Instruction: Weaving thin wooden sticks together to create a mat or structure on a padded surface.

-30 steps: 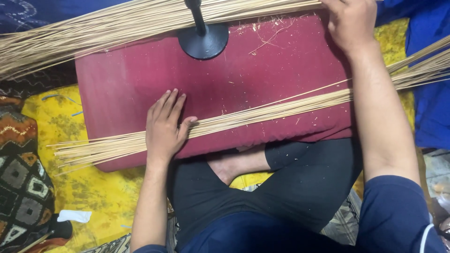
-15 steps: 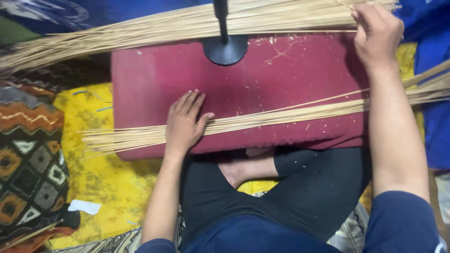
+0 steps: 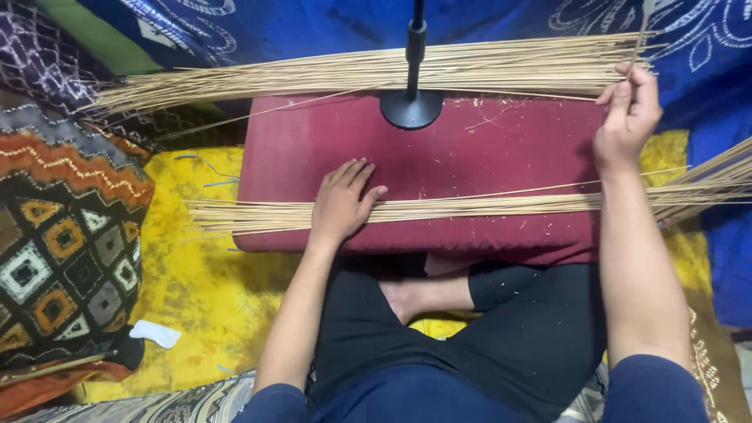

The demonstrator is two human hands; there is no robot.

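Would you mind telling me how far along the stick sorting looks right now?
A thin row of pale sticks already lies across the maroon board, pinned by the left hand. The right hand is pinching one stick from the far pile of sticks, which is much larger, so most looks left.

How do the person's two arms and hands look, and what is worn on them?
Both forearms are bare. Dark blue short sleeves cover only the upper arms. The left hand and the right hand wear no gloves, and no ring, watch or bracelet can be seen.
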